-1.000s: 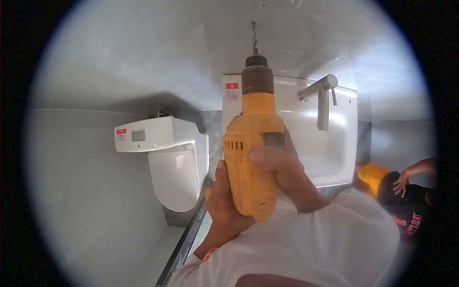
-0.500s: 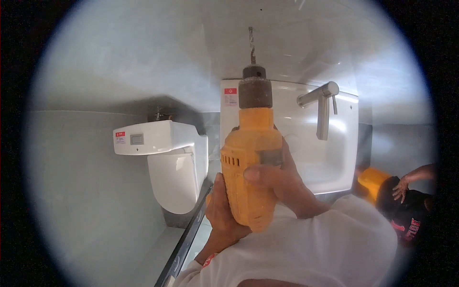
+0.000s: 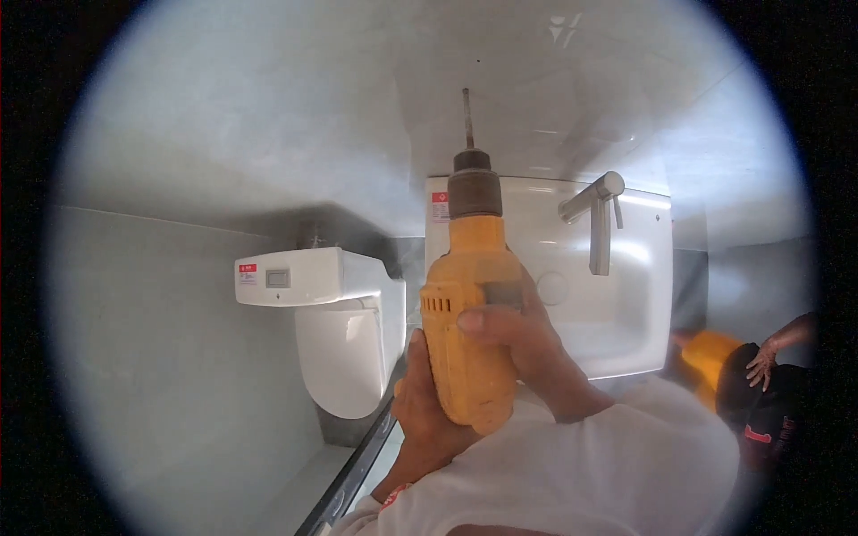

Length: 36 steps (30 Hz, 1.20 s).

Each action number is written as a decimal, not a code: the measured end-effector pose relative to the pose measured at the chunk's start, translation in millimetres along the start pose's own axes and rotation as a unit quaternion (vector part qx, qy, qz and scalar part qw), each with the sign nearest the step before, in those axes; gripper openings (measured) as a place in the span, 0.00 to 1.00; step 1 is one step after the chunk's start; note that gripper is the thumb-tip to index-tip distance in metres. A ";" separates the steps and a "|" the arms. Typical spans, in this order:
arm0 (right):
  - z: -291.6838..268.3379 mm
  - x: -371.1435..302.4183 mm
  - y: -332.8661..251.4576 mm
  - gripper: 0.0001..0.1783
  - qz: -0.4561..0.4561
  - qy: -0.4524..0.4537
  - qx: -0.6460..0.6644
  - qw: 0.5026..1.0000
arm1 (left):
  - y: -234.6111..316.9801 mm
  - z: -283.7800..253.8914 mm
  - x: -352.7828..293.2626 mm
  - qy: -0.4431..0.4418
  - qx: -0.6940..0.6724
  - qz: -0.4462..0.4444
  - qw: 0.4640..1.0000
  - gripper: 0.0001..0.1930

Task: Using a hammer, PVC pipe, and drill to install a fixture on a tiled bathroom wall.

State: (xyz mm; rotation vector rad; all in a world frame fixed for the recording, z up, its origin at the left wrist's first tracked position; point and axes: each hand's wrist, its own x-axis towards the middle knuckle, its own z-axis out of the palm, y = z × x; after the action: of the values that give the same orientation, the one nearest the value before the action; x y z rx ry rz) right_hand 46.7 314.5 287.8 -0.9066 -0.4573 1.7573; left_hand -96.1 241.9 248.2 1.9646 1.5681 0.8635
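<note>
A worn yellow power drill [image 3: 469, 286] is held between my two hands, its dark chuck [image 3: 475, 192] and long thin bit [image 3: 467, 121] pointing away from me toward the tiled wall. My right hand [image 3: 545, 357] wraps the drill's right side, its thumb lying across the housing; the other fingers are mostly hidden. Low on the left, my left hand [image 3: 427, 411] is closed around the drill, with the part it grips hidden behind the body. A small dark dot [image 3: 478, 61] marks the wall just beyond the bit's tip. Whether the tip touches the wall, I cannot tell.
Under the drill, to the right, is a white washbasin [image 3: 617, 344] with a metal faucet [image 3: 599, 219]. A white toilet [image 3: 340, 357] stands left. A dark-edged panel [image 3: 353, 473] runs beside my left forearm. Another person's hand [image 3: 764, 362] rests on dark clothing at far right, near something yellow [image 3: 710, 362].
The basin, toilet and wall dot sit lower in the picture. The bit's tip is slightly closer to the dot, and its spiral grooves no longer show clearly. Both hands keep their hold.
</note>
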 end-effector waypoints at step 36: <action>-0.4 2.5 5.9 0.40 -0.005 0.007 0.003 1.000 | -7.8 -9.2 6.7 -0.090 -0.071 -0.006 0.993 0.54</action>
State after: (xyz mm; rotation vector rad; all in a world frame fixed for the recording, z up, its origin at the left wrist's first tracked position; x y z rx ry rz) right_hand 42.9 314.5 282.6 -0.9088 -0.4469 1.7411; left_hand -107.1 250.0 250.3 1.8731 1.3761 0.7490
